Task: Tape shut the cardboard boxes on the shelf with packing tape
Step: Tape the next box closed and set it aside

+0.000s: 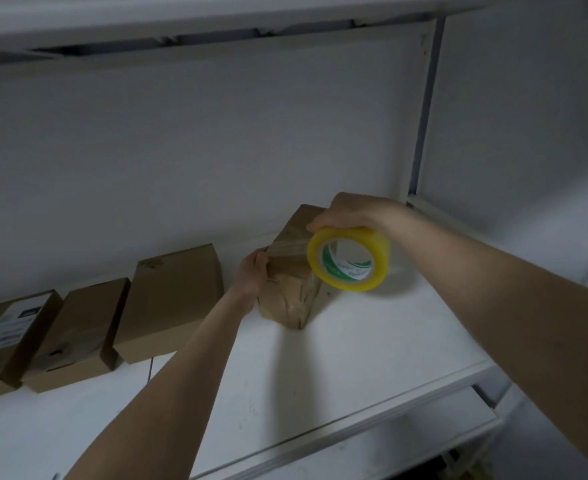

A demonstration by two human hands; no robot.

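A small cardboard box [287, 292], wrapped with clear tape, stands tilted on the white shelf [372, 348]. My left hand [252, 275] grips the box's left side. My right hand [346, 211] holds a yellow roll of packing tape [349, 259] over the box's right top edge. A strip of tape runs from the roll across the box's upper face.
Three more brown boxes lie in a row to the left: a plain one [171, 303], a second [77, 334], and one with a white label [5, 334]. An upper shelf [216, 26] hangs overhead. A metal upright [424, 109] stands at the right.
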